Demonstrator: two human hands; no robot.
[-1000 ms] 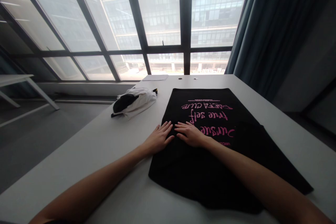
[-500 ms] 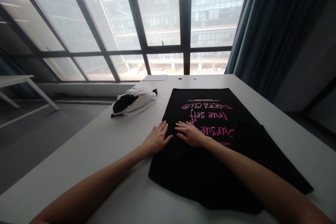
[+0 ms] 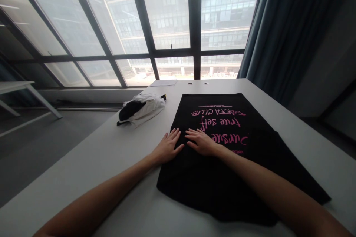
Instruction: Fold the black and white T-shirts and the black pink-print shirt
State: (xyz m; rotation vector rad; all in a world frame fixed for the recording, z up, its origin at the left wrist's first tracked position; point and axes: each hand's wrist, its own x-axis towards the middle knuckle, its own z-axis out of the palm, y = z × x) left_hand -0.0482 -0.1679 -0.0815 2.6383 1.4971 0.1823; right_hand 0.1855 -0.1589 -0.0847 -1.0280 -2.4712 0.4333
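Observation:
A black T-shirt with pink lettering lies spread on the white table; the print reads upside down from where I look. My left hand rests flat on the shirt's left edge, fingers stretched out. Just to its right, my right hand lies palm down on the cloth, fingers extended, covering part of the lettering. A small gap of black fabric separates the two hands. My right forearm crosses over the lower part of the shirt and hides some of it.
A crumpled white and black garment lies on the table's left side. Flat white paper sits at the far edge near the windows. A blue curtain hangs at right; another white table stands at far left.
My left hand has shifted very slightly to the right on the shirt. My right hand and the T-shirt stay in nearly the same place.

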